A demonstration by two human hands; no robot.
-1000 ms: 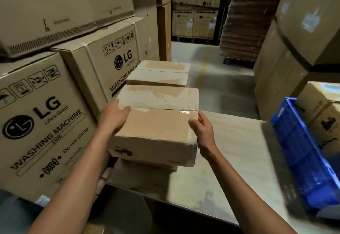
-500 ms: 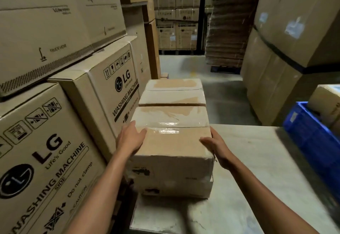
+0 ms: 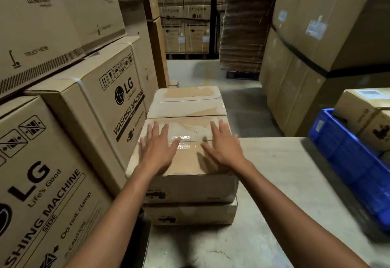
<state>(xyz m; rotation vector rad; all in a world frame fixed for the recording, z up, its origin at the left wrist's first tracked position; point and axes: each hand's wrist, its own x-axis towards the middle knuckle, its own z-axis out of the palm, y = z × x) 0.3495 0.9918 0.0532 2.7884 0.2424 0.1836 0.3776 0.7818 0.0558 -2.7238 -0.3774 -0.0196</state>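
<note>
A taped cardboard box (image 3: 187,185) sits on top of a flatter box (image 3: 190,215) at the left end of a pale table (image 3: 274,183). My left hand (image 3: 157,149) lies flat on the box's top, fingers spread and straight. My right hand (image 3: 224,146) rests flat on the top as well, to the right, fingers straight. Behind this stack stands another taped box (image 3: 186,101), level with it.
Large washing machine cartons (image 3: 63,141) are stacked close on the left. A blue crate (image 3: 346,166) holding small boxes (image 3: 363,109) stands at the table's right. Tall wrapped cartons (image 3: 316,57) rise at the right; a pile of flat cardboard (image 3: 242,31) stands across the grey floor.
The box came down onto the flatter box. My hands left its sides and now lie flat on its top.
</note>
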